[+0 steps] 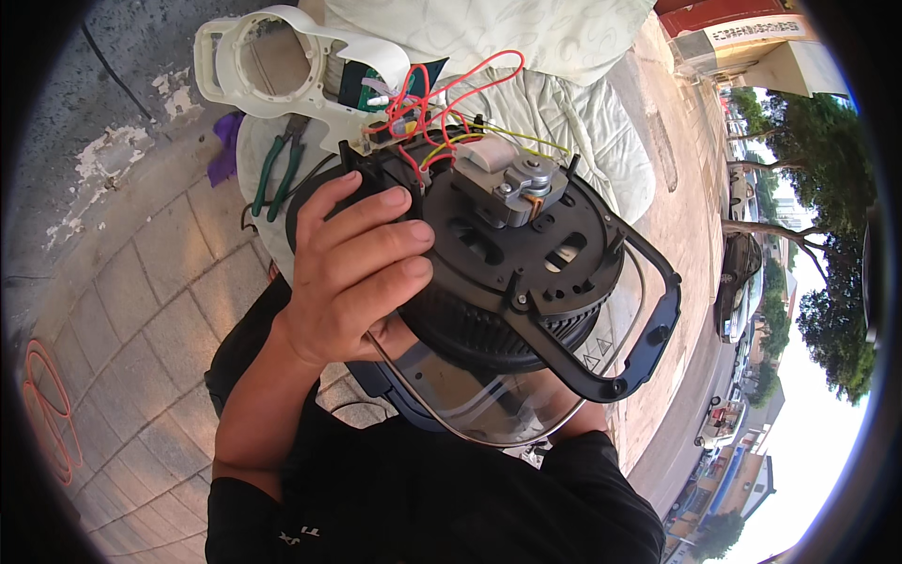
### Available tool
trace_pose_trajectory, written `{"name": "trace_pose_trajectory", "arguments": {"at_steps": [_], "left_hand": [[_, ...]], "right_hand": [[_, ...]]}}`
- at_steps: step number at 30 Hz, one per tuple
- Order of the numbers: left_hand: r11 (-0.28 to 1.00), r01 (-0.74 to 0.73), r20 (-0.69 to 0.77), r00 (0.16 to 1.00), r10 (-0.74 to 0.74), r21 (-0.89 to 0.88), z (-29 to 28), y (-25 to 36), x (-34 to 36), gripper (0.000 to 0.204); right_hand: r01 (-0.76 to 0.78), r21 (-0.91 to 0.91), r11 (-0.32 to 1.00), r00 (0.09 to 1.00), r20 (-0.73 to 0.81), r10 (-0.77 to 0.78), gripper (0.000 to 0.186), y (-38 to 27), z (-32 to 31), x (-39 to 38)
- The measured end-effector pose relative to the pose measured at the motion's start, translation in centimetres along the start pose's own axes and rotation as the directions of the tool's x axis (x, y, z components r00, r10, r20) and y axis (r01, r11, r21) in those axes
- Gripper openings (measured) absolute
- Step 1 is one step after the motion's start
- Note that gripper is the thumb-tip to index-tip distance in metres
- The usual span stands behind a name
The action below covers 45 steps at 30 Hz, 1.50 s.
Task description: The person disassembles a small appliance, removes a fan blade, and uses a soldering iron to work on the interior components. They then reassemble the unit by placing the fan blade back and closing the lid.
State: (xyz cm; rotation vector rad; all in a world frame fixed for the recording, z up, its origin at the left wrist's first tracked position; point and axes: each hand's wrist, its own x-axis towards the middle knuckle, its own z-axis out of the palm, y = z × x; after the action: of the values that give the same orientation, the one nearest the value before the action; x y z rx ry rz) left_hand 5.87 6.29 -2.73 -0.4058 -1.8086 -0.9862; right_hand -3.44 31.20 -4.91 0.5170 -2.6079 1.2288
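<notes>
My left hand is closed round the left side of an opened-up appliance, a round black housing. A small metal motor is mounted on its top. Red wires and yellow-green ones run from it toward a small circuit board at the cream plastic shell. A black handle-like frame sticks out at the right. Below the housing is a clear, rimmed cover. Only a bit of my right forearm shows; the right hand is hidden behind the appliance.
Green-handled pliers lie on the pale cloth-covered seat, beside a purple cloth. An orange cord is coiled on the paving at far left. Parked vehicles and trees stand along the street at right.
</notes>
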Motion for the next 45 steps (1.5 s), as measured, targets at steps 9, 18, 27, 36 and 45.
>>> {"name": "trace_pose_trajectory", "arguments": {"at_steps": [9,18,27,36,45], "left_hand": [[1.000,-0.028,0.013,1.000,0.028,0.013,0.0,0.5,-1.3,0.029],[0.998,-0.047,0.060,0.997,0.044,0.042,-0.2,0.3,-1.4,0.034],[0.998,-0.036,0.179,0.983,0.027,0.046,-1.4,1.0,-2.6,0.035],[1.000,-0.018,0.163,0.987,0.017,0.001,-1.2,1.5,-2.9,0.038],[0.999,-0.046,0.180,0.983,0.043,0.017,-1.2,1.2,-2.9,0.037]], "right_hand": [[-0.020,-0.012,1.000,1.000,-0.002,0.020,0.033,0.4,-0.1,-0.7],[-0.044,-0.022,0.999,0.999,-0.012,0.044,0.033,0.3,-0.8,-1.3],[-0.046,-0.120,0.992,0.990,0.126,0.061,0.033,-2.0,-3.6,-2.8],[-0.039,-0.279,0.959,0.695,0.683,0.227,0.021,-7.0,-19.3,-1.4],[0.392,-0.103,0.914,0.725,0.646,-0.238,0.043,-16.8,-14.8,6.1]]}}
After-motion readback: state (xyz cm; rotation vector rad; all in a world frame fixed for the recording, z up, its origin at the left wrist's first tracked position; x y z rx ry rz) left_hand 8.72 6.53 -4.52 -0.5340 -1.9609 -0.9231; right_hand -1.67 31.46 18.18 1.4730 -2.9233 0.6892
